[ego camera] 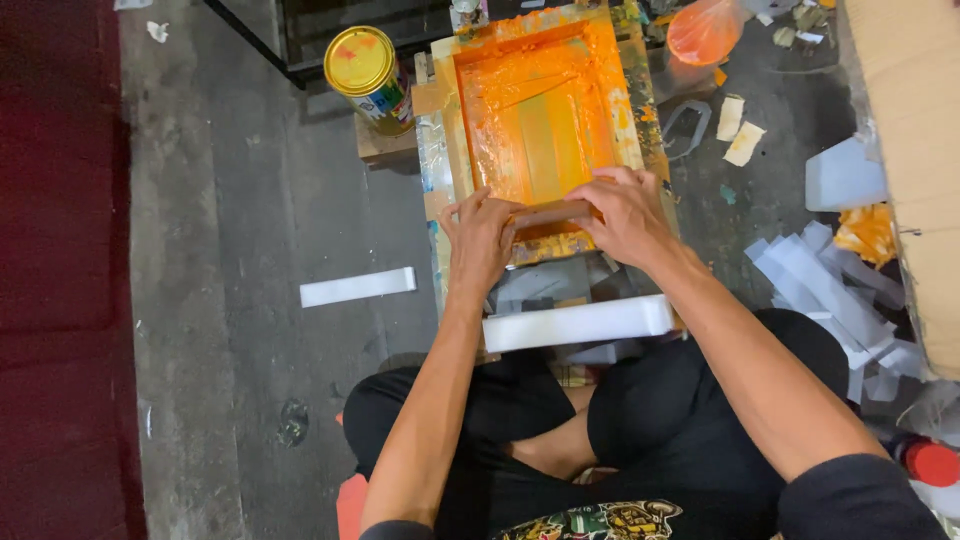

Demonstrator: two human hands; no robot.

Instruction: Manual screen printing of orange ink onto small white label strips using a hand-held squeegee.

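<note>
Your two hands meet on a squeegee [553, 213], a short wooden bar lying crosswise at the 6 o'clock end of the orange-soaked screen [535, 120]. Your left hand [482, 240] has its fingers curled over the bar's left end, and your right hand [625, 215] has its fingers bent over the right end, both clamped onto it. Judging by its look, the bar is stiff and light, and it should handle best gripped as you have it, one hand toward each end so the pressure spreads evenly; any ink on the wood would make it slick, so keep your hold on the dry top. The blade edge is hidden under your hands. The screen is a rectangular frame, its mesh thick with wet orange ink, a paler yellow-green band down the middle, and its rim taped and smeared. The mesh is probably taut but easily damaged, so lean on the bar rather than the fabric. It rests on a low block on the floor, not a tabletop. At 10 o'clock from the screen stands a tin [368, 66] with a yellow lid; at 1 o'clock lies an orange bag [703, 30]. A white foam strip [578, 322] lies just above your crossed legs, another white strip [357, 287] at 8 o'clock, and paper scraps [830, 285] at 4 o'clock.
</note>
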